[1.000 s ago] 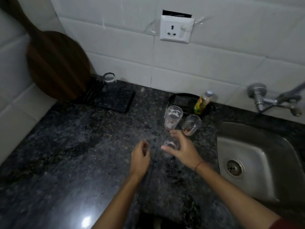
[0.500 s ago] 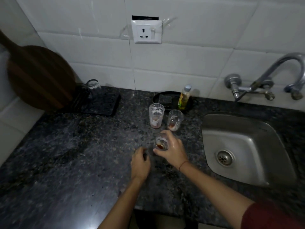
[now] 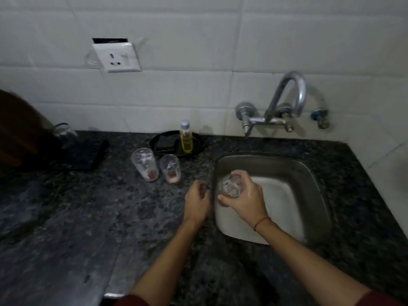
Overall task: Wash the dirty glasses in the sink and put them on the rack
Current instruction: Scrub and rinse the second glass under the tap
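The right hand [image 3: 245,199] grips a small glass [image 3: 230,186], fingers curled round it, holding it above the left part of the steel sink [image 3: 309,173]. The left hand [image 3: 196,202] hovers over the dark counter [image 3: 88,217] just beside the sink's left rim, fingers loosely curled and holding nothing. A taller dirty glass [image 3: 144,164] and a shorter dirty glass [image 3: 170,168] stand upright side by side on the counter, with the black rack [image 3: 88,155] further left.

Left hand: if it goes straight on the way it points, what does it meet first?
Probably the sink's left rim, just ahead of the left hand; the shorter dirty glass sits left of that line, though depth is unclear.
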